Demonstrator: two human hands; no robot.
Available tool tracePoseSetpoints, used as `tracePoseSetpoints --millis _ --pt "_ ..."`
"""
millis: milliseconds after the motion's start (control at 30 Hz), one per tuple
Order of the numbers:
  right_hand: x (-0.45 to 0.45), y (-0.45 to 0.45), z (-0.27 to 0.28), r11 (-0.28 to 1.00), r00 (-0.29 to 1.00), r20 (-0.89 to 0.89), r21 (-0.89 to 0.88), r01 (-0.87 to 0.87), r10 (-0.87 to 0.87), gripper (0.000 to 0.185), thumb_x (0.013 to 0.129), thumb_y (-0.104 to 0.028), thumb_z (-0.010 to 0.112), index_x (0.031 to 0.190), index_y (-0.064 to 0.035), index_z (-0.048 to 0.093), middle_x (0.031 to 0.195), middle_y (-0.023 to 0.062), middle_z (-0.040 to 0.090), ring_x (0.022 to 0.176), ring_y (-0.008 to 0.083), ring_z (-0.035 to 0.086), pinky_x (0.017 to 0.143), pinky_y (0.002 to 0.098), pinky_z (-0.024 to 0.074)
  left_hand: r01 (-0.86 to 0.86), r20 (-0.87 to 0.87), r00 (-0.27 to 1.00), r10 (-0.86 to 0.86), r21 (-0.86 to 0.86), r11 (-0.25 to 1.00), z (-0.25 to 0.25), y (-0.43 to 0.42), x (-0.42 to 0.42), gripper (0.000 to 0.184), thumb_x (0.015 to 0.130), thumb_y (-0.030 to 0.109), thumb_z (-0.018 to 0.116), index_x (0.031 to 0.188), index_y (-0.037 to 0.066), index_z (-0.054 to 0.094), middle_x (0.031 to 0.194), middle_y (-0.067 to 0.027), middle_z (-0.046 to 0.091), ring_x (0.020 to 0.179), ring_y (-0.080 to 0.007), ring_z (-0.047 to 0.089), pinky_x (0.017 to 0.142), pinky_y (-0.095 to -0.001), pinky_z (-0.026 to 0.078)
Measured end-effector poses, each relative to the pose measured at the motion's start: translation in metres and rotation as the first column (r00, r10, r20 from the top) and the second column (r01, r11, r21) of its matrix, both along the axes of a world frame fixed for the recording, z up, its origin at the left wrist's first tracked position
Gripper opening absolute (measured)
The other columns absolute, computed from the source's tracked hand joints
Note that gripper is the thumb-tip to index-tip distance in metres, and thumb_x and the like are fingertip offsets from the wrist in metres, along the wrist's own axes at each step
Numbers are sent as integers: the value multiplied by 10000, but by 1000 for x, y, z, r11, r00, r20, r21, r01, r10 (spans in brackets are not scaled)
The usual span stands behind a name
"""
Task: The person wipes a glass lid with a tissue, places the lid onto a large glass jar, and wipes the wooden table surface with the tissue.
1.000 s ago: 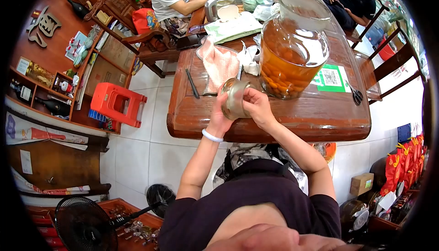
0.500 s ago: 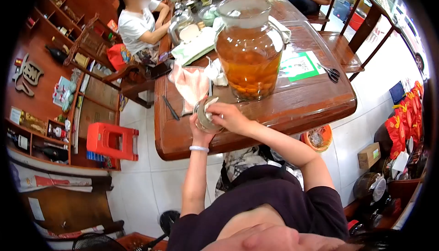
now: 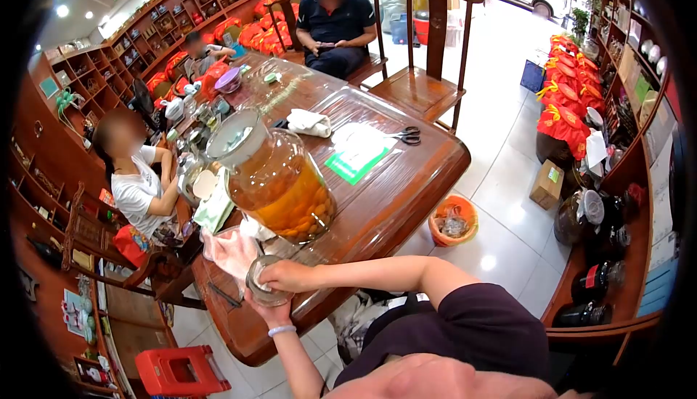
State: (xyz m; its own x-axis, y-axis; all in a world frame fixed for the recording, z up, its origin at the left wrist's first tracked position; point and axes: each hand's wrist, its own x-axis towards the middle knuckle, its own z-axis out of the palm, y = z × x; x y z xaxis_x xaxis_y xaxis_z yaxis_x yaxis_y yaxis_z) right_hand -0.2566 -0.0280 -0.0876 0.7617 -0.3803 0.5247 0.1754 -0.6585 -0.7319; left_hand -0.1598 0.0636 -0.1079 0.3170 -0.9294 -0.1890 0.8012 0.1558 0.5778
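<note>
A small round glass piece (image 3: 263,283), like a jar lid, is in my left hand (image 3: 270,310), which wraps its underside. My right hand (image 3: 289,276) reaches inside it with the fingers pressed together; something white shows at the fingertips, too small to name. Just beyond my hands a pink cloth (image 3: 226,250) lies on the wooden table (image 3: 377,232). A large glass jar (image 3: 279,185) of amber liquid with orange fruit at the bottom stands upright behind them. To the left of my hands lies a dark slim tool (image 3: 223,295).
Scissors (image 3: 406,135) and a green-edged sheet (image 3: 357,156) lie beyond the jar. Two people sit left and behind the table, another farther back. An orange bin (image 3: 454,220) stands right of the table, a red stool (image 3: 181,370) at the lower left.
The view has swung to the right, showing more of the room and shelves. My right hand has gone into the glass piece, which my left hand still holds.
</note>
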Motion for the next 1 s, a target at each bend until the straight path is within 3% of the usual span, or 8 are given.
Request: tracePoseSetpoints --millis 167,300,400,567,633,767,1000 --pt "1 1 -3 1000 999 52 -19 2 -1 145 736 -75 542 862 -23 592 868 129 597 822 307 562 731 366 439 2 8 1000 -2 -14 1000 3 0 -2 655 734 578 444 1243 166 421 1258 -70 421 1146 -264 404 897 -479 377" --pt "3 -4 -3 1000 1000 -15 -2 -2 2 152 747 -82 538 883 -24 576 869 127 586 844 310 551 739 365 435 18 -64 998 -19 -20 1000 -1 -3 2 629 763 563 421 1243 156 422 1242 -67 441 1129 -258 425 886 -463 398" --pt "-2 1 -9 994 961 253 16 110 -111 165 771 -59 539 930 -15 551 962 128 538 849 314 541 768 342 435 31 32 999 -29 -42 999 -4 -1 4 631 764 563 416 1241 149 424 1231 -67 453 1111 -256 444 886 -448 404" --pt "-19 3 -4 989 989 126 135 66 -83 194 781 -91 581 945 10 559 991 136 533 854 294 557 737 330 458 41 -9 999 -41 -13 999 -17 -3 13 646 753 578 413 1237 151 427 1213 -72 470 1072 -252 475 849 -448 427" --pt "-16 4 -4 991 985 108 4 136 -136 193 782 -91 579 945 12 567 988 138 550 863 295 561 739 330 460 43 -21 999 -43 4 999 -16 -3 16 649 748 582 414 1233 152 430 1210 -72 472 1068 -249 476 833 -451 433" --pt "-10 9 -2 988 985 79 14 153 -154 159 776 -79 576 912 2 589 949 124 583 855 287 573 731 329 464 63 -85 995 -59 50 997 -5 -2 10 651 731 591 431 1211 152 448 1193 -72 486 1051 -244 487 809 -446 434" --pt "-10 7 0 990 986 95 -20 139 -136 143 782 -56 566 909 2 595 922 122 593 827 276 582 713 325 469 54 -139 989 -53 4 999 -15 -3 13 671 715 586 480 1217 142 446 1225 -91 455 1097 -274 446 874 -464 398"
